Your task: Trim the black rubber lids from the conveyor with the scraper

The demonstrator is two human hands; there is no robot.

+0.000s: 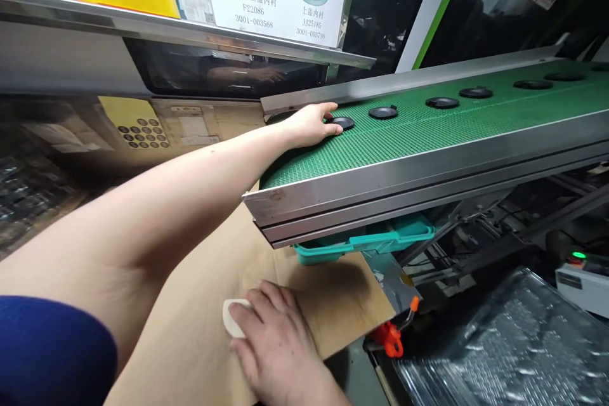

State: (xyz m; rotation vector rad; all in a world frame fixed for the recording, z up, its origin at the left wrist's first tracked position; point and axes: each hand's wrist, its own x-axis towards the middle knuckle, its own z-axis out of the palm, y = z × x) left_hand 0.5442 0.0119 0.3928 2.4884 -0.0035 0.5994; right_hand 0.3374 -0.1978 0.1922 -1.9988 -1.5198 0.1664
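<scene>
My left hand (314, 124) reaches over the near end of a green conveyor belt (328, 155). Its thumb and fingers close around the edge of a black round plastic part (344, 122) lying on the belt. Further along the belt lie several similar parts, the nearest being another black disc (383, 113) with a small tab. Lower down, my right hand (278, 342) rests over a brown cardboard sheet (200, 323). Its fingers are pressed on a small whitish rounded piece (233, 318), which they partly cover.
A metal side rail (404, 165) edges the belt. Beneath it sits a teal tray (371, 242). An orange-handled clamp (392, 337) is at the cardboard's right edge. Clear plastic trays (514, 336) are stacked lower right. A printed sign (280, 3) stands above.
</scene>
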